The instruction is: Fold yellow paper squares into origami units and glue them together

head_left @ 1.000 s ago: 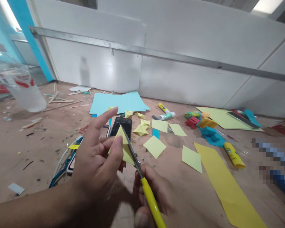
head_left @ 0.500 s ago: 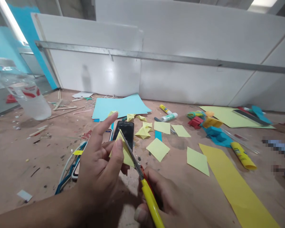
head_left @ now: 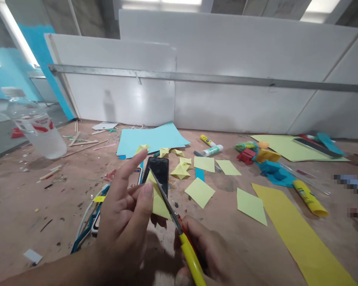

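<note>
My left hand (head_left: 131, 198) pinches a folded piece of pale yellow paper (head_left: 160, 204) between thumb and fingers, the index finger raised. My right hand (head_left: 203, 246) is wrapped round the yellow and red handles of a pair of scissors (head_left: 188, 248). Their blades lie along the right edge of the folded paper; whether they bite into it I cannot tell. Just beyond is a black phone (head_left: 159, 169) lying flat. To the right are several loose pale yellow paper squares (head_left: 199, 192). Some small folded yellow paper pieces (head_left: 180, 170) sit behind them.
Light blue sheets (head_left: 152, 137) lie at the back before a white panel (head_left: 220, 103). A plastic bottle (head_left: 44, 135) stands at the left among thin sticks (head_left: 83, 142). Glue sticks (head_left: 212, 150), a yellow paper strip (head_left: 298, 230) and a yellow tube (head_left: 310, 198) lie to the right.
The view has tilted up slightly, so the scene sits lower. Both hands keep their hold on the paper and the scissors, with hardly any movement between them.
</note>
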`<control>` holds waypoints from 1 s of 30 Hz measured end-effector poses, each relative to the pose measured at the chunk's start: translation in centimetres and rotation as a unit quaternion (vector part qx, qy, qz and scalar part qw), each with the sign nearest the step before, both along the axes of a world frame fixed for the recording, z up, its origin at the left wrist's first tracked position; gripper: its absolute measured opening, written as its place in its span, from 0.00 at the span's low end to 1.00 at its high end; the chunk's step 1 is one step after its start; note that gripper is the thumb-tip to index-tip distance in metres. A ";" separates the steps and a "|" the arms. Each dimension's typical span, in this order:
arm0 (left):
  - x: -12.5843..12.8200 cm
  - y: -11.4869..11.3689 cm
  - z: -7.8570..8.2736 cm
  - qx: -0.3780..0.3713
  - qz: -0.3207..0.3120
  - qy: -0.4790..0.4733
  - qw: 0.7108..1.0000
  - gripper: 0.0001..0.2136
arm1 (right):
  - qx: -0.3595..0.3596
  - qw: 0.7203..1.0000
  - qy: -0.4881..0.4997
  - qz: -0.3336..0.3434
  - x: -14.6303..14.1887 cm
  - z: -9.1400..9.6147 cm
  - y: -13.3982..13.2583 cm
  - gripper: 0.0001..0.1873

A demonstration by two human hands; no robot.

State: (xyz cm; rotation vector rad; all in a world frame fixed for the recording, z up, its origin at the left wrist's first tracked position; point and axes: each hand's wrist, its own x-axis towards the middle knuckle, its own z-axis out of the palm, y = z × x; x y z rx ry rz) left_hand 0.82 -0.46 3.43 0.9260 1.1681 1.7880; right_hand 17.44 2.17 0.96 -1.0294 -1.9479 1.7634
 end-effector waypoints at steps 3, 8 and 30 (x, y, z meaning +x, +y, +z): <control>0.1 -0.2 0.1 -0.019 -0.034 -0.036 0.999 0.29 | 0.002 0.999 -0.024 0.024 0.3 0.1 0.6 0.31; 0.0 -0.3 0.2 -0.044 -0.051 -0.041 0.997 0.30 | -0.014 0.999 -0.023 0.030 0.2 0.3 0.7 0.30; -0.5 -0.3 -0.6 -0.032 -0.049 -0.028 0.998 0.32 | 0.152 0.957 -0.189 -0.159 2.7 3.4 3.2 0.22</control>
